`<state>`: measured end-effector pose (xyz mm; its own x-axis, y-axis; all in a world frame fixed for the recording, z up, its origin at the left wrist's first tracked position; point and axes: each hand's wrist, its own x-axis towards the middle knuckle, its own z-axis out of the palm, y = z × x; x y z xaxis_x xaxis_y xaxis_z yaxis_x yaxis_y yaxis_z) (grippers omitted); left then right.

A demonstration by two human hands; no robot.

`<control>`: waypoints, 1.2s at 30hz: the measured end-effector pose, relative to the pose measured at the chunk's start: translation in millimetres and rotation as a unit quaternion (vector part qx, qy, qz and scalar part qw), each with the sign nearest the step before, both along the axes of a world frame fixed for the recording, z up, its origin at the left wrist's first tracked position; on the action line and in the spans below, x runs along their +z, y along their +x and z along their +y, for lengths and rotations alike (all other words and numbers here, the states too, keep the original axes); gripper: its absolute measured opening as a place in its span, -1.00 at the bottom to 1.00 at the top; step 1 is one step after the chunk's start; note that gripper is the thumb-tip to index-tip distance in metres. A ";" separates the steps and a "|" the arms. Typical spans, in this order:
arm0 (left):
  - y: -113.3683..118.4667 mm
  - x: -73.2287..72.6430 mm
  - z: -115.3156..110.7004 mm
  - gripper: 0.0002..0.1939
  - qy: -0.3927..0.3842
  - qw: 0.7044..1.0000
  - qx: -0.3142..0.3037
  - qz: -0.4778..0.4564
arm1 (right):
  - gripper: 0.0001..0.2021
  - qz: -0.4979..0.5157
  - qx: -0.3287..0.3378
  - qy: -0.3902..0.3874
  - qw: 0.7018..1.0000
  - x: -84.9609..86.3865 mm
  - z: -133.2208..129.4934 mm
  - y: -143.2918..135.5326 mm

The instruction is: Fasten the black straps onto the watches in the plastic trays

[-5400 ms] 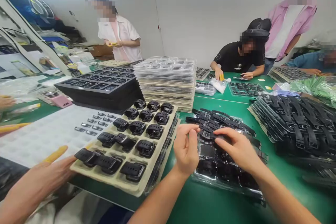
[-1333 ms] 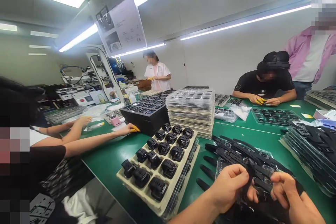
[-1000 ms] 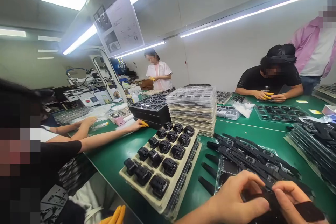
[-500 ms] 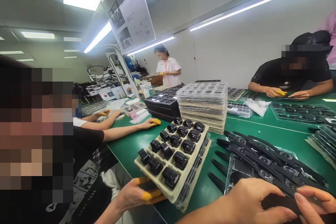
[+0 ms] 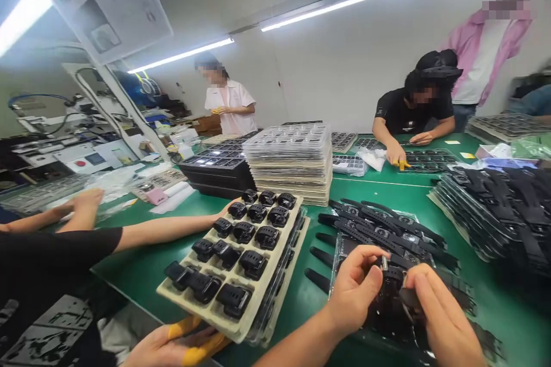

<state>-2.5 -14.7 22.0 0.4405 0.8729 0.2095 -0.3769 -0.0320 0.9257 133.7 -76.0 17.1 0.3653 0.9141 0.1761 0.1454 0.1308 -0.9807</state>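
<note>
In the head view, my left hand (image 5: pixel 355 284) is closed, thumb and index finger pinching one end of a black smartwatch (image 5: pixel 391 292) beside a small shiny metal part. My right hand (image 5: pixel 445 312) pinches the watch's other strap end. The watch's middle blends with the dark things below. Just beyond my hands, several black smartwatches (image 5: pixel 387 229) lie with straps stretched out over a clear plastic tray (image 5: pixel 338 266).
To the left, a co-worker's yellow-tipped hand (image 5: pixel 181 341) supports stacked trays (image 5: pixel 275 281) of coiled watches. A tall tray stack (image 5: pixel 288 172) and black boxes (image 5: pixel 215 178) stand behind. At right, more watches (image 5: pixel 508 200) lie on stacked trays. Other people work across the green table (image 5: pixel 365 186).
The view has swung right. My hands have risen and spread slightly, holding the watch between them. The co-worker's loaded trays sit closer to the tall stack, and the person opposite now reaches to a tray.
</note>
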 end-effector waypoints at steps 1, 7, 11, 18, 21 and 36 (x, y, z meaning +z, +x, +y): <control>-0.4 1.8 -2.0 -0.44 0.027 0.999 0.008 0.018 | -0.53 0.019 -0.001 -0.008 1.000 2.9 -0.7 -3.2; 0.3 6.0 -12.0 -0.48 0.135 0.987 0.019 0.088 | -0.55 0.110 -0.024 -0.020 0.993 3.0 2.1 -15.2; 3.0 3.2 -10.4 -0.44 0.147 0.982 0.031 0.111 | -0.57 0.159 -0.013 -0.021 0.987 -7.2 4.3 -17.2; 3.5 4.4 -6.1 -0.39 0.161 0.975 0.034 0.149 | -0.54 0.175 -0.012 -0.037 0.984 -10.8 7.9 -11.8; 4.5 4.2 -7.4 -0.39 0.160 0.973 0.042 0.159 | -0.55 0.139 -0.039 -0.038 0.989 -7.7 4.9 -15.4; -6.9 18.1 -0.7 -0.30 0.046 0.989 -0.091 0.106 | -0.65 -0.083 0.178 -0.036 0.980 14.1 17.8 41.6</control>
<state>-9.4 -15.4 40.0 0.6312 0.7567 0.1702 -0.1821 -0.0688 0.9809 175.3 -58.1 31.2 -0.0076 0.9905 0.1370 0.2618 0.1341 -0.9558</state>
